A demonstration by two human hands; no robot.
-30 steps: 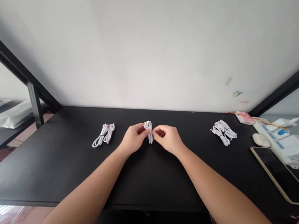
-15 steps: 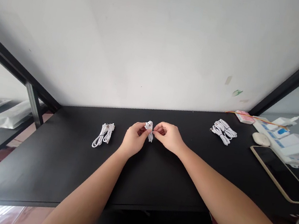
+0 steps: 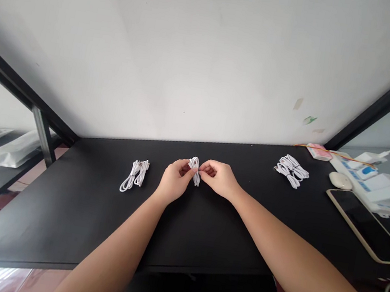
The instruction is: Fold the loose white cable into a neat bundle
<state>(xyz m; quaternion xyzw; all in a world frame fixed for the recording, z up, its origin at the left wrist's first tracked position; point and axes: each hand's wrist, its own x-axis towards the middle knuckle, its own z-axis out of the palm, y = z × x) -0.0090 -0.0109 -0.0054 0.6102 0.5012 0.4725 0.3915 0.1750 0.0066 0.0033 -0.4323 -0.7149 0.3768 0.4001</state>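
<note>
A coiled white cable (image 3: 194,169) is pinched between a person's left hand (image 3: 173,182) and right hand (image 3: 220,178), fingertips of both closed on the small bundle, which is held just above a black table (image 3: 74,215). To the left of the left hand, a little apart, a bundled white cable (image 3: 135,175) lies on the tabletop. Well to the right of the right hand sits a heap of white cables (image 3: 291,170); farther right lie a tablet (image 3: 368,227), a white mouse (image 3: 341,180) and a power strip (image 3: 369,180) with chargers plugged in. A plain white wall (image 3: 196,51) rises beyond the hands, flanked by black shelf frames.
</note>
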